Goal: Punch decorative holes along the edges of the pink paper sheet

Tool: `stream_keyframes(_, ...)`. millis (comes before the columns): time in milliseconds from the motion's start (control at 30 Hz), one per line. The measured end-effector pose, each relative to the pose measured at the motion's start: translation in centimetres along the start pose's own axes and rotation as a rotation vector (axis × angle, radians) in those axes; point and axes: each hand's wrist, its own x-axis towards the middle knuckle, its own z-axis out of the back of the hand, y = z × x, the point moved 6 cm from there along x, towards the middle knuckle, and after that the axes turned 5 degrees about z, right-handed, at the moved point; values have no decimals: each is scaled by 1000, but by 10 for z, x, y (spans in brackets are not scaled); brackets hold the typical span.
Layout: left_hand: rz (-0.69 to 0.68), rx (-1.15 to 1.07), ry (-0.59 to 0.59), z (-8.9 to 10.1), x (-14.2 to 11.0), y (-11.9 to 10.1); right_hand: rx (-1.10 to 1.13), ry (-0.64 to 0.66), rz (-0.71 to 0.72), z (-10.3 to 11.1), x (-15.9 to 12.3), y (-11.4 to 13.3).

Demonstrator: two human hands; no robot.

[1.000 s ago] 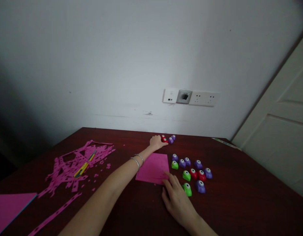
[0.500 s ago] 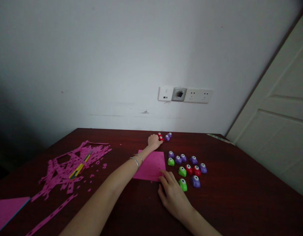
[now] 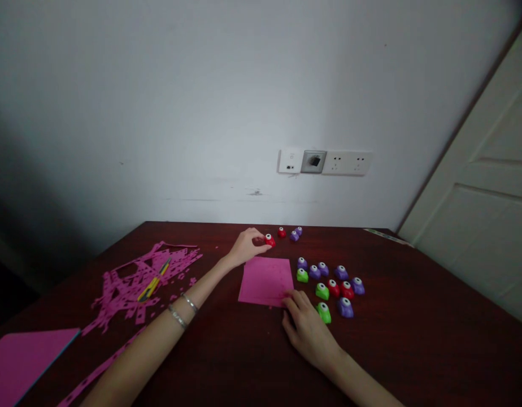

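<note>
My left hand point(image 3: 248, 247), with bracelets on the wrist, pinches a small red craft punch point(image 3: 270, 241) between thumb and fingers just beyond the far edge of a pink paper square point(image 3: 265, 281). The paper lies flat on the dark table. My right hand point(image 3: 307, 329) lies palm down with its fingers extended, fingertips on the paper's near right corner. Beside that hand is a green craft punch point(image 3: 323, 312). Another red punch point(image 3: 282, 232) and a pair of purple punches point(image 3: 294, 236) stand farther back.
Several purple, green and red punches point(image 3: 333, 288) stand right of the paper. At left are pink paper scraps point(image 3: 129, 288) with a yellow utility knife point(image 3: 154, 281) on top. A pink sheet stack point(image 3: 27, 359) lies at the near left. A wall with sockets point(image 3: 346, 163) rises behind the table.
My left hand has drawn back to the left with a red punch, away from the other red one. My right hand stays at the paper's corner. The view has shifted slightly.
</note>
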Motion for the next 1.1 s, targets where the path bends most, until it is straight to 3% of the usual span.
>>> stream_keyframes(200, -84, 8, 62, 15, -32, -22, 118, 6, -45, 2, 1, -1)
stream_keyframes(467, -122, 12, 119, 1, -47, -33, 228, -80, -218, 12, 10, -28)
stream_keyframes(667, -12, 7, 129, -5, -53, -33, 52, -90, -164, 22, 26, -30)
stream_keyframes(1100, 45, 27, 127, -15, -60, -31, -353, -16, -87, 7, 49, -14)
